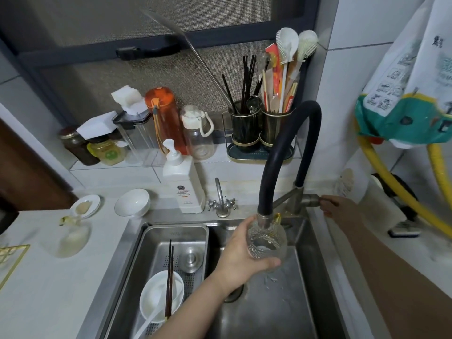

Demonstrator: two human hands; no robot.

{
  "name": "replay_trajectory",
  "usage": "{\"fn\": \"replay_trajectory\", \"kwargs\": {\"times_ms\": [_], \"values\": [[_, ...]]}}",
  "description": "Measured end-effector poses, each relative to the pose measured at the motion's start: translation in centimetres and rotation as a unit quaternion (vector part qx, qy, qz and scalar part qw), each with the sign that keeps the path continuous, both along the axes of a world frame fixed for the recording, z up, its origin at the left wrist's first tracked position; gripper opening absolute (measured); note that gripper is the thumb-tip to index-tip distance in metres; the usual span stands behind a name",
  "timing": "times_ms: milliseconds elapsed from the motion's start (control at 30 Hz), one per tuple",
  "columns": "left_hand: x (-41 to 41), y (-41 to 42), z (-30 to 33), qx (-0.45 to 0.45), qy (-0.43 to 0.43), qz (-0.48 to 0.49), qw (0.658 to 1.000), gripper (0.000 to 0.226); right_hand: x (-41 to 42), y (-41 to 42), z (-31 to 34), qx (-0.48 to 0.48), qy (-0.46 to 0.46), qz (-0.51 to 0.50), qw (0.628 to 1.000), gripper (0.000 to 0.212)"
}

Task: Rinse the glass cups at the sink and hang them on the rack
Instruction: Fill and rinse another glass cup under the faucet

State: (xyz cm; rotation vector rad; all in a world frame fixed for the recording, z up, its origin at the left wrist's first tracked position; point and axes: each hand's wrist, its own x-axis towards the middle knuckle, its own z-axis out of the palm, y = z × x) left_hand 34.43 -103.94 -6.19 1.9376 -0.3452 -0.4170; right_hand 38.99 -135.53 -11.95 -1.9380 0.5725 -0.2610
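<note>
1. The steel sink point(318, 260) fills the bottom middle; a white counter point(49, 277) runs along its left edge.
2. A steel tray point(156, 241) sits in the sink's left side; in it lie a white bowl point(154, 302) with dark chopsticks point(169, 277) across it, and a round plug point(191, 259).
3. The black tap hose point(288, 148) bends down from the sink's back right corner.
4. The left hand point(242, 255) has its fingers and thumb curled round a glass cup point(267, 241) – the cup is up under the tap's end, over the sink's right side, with water in it.
5. The right hand point(342, 211) pinches the tap handle point(311, 200) at the back right corner.
6. On the counter's back edge sit a white bowl point(132, 203) and a small plate point(85, 206) – well apart from the cup.
</note>
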Motion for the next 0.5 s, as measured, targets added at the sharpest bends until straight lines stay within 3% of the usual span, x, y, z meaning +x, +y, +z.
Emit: {"fn": "replay_trajectory", "kwargs": {"times_ms": [500], "values": [[-0.7, 0.1, 0.3, -0.009, -0.001, -0.002, 1.0, 0.107, 0.5, -0.8, -1.0, 0.023, 0.003, 0.008, 1.0, 0.027]]}}
